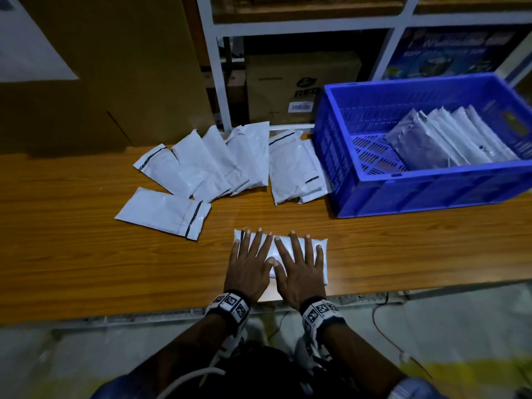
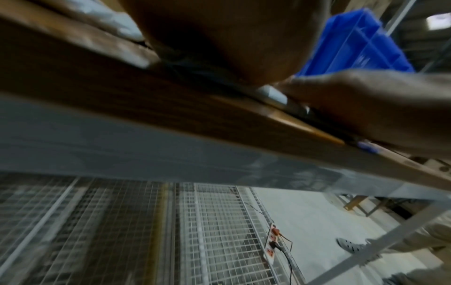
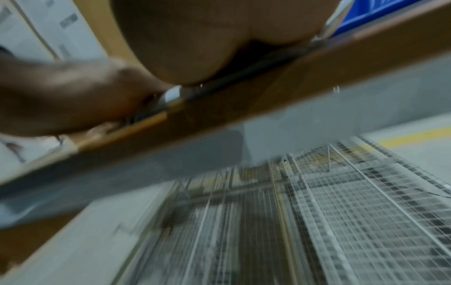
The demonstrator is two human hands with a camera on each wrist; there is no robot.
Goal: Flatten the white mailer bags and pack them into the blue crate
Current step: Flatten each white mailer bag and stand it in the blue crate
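Note:
A white mailer bag [image 1: 318, 264] lies near the front edge of the wooden table [image 1: 72, 254]. My left hand [image 1: 250, 259] and right hand [image 1: 299, 264] press flat on it side by side, fingers straight and spread, thumbs touching. The wrist views show only the heels of both palms and a sliver of the white mailer bag [image 2: 273, 92] [image 3: 172, 94] at the table edge. Several more white mailers [image 1: 218, 162] lie fanned out further back. The blue crate [image 1: 431, 194] stands at the right with several mailers [image 1: 452, 139] leaning inside it.
A lone mailer [image 1: 162, 213] lies left of my hands. A white shelf frame [image 1: 216, 67] holding a cardboard box [image 1: 299, 84] stands behind the table, and a big brown carton [image 1: 100, 67] at back left. A power strip [image 2: 272, 243] lies on the floor under the table.

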